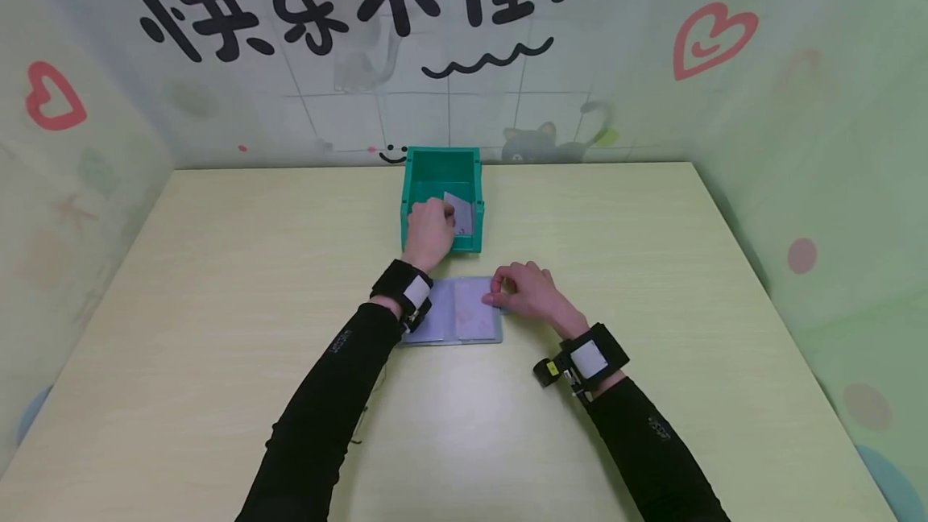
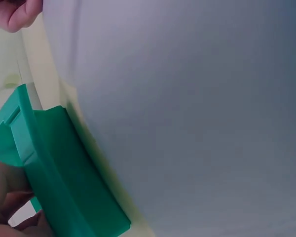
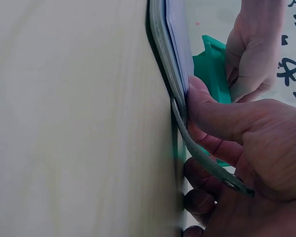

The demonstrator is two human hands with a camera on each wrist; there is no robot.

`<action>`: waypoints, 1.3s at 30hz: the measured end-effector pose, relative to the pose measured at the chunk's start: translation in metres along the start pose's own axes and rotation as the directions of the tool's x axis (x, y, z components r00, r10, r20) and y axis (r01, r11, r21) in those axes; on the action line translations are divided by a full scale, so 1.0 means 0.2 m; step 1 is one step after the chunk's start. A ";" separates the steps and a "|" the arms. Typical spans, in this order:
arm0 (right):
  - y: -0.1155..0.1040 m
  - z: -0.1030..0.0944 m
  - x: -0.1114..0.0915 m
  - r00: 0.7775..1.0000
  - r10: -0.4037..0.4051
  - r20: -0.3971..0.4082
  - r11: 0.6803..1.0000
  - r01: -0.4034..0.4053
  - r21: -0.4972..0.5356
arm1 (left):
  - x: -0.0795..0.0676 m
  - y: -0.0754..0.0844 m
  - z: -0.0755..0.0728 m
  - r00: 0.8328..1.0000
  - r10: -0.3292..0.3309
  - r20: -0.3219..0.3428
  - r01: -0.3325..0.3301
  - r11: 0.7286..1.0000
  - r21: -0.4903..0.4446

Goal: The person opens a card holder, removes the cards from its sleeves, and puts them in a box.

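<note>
An open card holder (image 1: 474, 316) with lavender pages lies on the table. My right hand (image 1: 532, 290) pinches its right edge, the thumb on the top page and fingers beneath. Beside that thumb, a grey strap (image 3: 207, 160) with a metal snap sticks out from the holder. My left hand (image 1: 429, 232) reaches over the near end of a green bin (image 1: 444, 153), fingers curled down inside. Right against those fingers, a pale lavender card (image 1: 462, 217) leans in the bin. I cannot tell whether the fingers grip it. In the left wrist view a blurred pale page (image 2: 187, 118) fills most of the frame.
The pale wooden table (image 1: 217, 304) spreads out on both sides of the holder. A printed backdrop (image 1: 449, 111) with lettering rises behind the bin, and side panels flank the table. A thin cord (image 1: 362, 417) hangs by the left sleeve.
</note>
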State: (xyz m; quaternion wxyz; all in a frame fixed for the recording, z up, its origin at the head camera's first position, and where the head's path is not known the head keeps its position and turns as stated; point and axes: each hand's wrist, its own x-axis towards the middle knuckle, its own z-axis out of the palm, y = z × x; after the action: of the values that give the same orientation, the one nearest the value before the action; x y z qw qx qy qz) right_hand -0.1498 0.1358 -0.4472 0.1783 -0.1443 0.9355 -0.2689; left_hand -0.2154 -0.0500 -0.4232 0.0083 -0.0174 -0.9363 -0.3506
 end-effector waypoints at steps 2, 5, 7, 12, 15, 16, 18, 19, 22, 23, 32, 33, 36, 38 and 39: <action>0.00 0.00 0.00 1.000 0.000 0.001 1.000 0.000 -0.003 | -0.01 0.00 0.01 1.000 0.014 0.015 -0.014 1.000 0.026; 0.00 0.00 0.01 1.000 0.000 0.003 1.000 0.000 -0.004 | -0.02 0.01 0.01 0.999 0.025 0.041 -0.028 0.997 0.074; 0.00 0.00 0.01 1.000 0.001 0.004 1.000 -0.001 -0.003 | -0.03 0.01 0.02 0.998 0.031 0.055 -0.037 0.993 0.113; 0.00 -0.01 0.02 1.000 0.000 0.007 1.000 0.000 0.002 | -0.03 0.03 0.03 0.997 0.026 0.068 -0.039 0.979 0.201; 0.00 -0.01 0.02 1.000 0.001 0.010 1.000 -0.001 0.003 | -0.04 0.03 0.04 0.997 0.014 0.076 -0.032 0.969 0.246; 0.00 -0.01 0.02 1.000 0.002 0.011 1.000 -0.002 0.004 | -0.04 0.03 0.04 0.997 0.013 0.078 -0.033 0.965 0.259; 0.00 -0.01 0.02 1.000 0.004 0.011 1.000 -0.004 0.004 | -0.04 0.03 0.04 0.997 0.012 0.082 -0.035 0.958 0.285; 0.00 -0.01 0.02 1.000 0.004 0.011 1.000 -0.004 0.003 | -0.04 0.03 0.04 0.996 0.015 0.084 -0.040 0.953 0.299; 0.00 -0.02 0.03 1.000 0.005 0.010 1.000 -0.005 0.002 | -0.04 0.02 0.04 0.995 0.021 0.093 -0.051 0.940 0.337; 0.00 -0.02 0.03 1.000 0.007 0.009 1.000 -0.007 0.002 | -0.04 0.02 0.03 0.995 0.023 0.096 -0.055 0.935 0.349; 0.00 -0.02 0.04 1.000 0.016 0.003 1.000 -0.016 0.005 | -0.13 0.01 -0.03 0.980 0.185 0.077 -0.199 0.944 0.263; 0.00 -0.02 0.04 1.000 0.013 0.003 1.000 -0.014 0.005 | -0.15 0.01 -0.03 0.976 0.204 0.076 -0.215 0.953 0.215; 0.00 -0.02 0.04 1.000 0.011 0.000 1.000 -0.011 0.004 | -0.23 0.00 -0.06 0.969 0.226 0.101 -0.236 0.967 0.094; 0.00 -0.02 0.04 1.000 0.015 0.000 1.000 -0.015 0.007 | -0.27 -0.02 -0.06 0.965 0.227 0.133 -0.235 0.971 0.051; 0.00 -0.02 0.04 1.000 0.019 0.000 1.000 -0.019 0.007 | -0.29 -0.04 -0.07 0.963 0.219 0.156 -0.227 0.973 0.033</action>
State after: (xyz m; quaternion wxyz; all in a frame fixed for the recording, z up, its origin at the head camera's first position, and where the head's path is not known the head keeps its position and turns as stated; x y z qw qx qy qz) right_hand -0.1590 0.1344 -0.4467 0.1814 -0.1347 0.9359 -0.2704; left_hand -0.1586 -0.0657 -0.4194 -0.0227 -0.1489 -0.9349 -0.3214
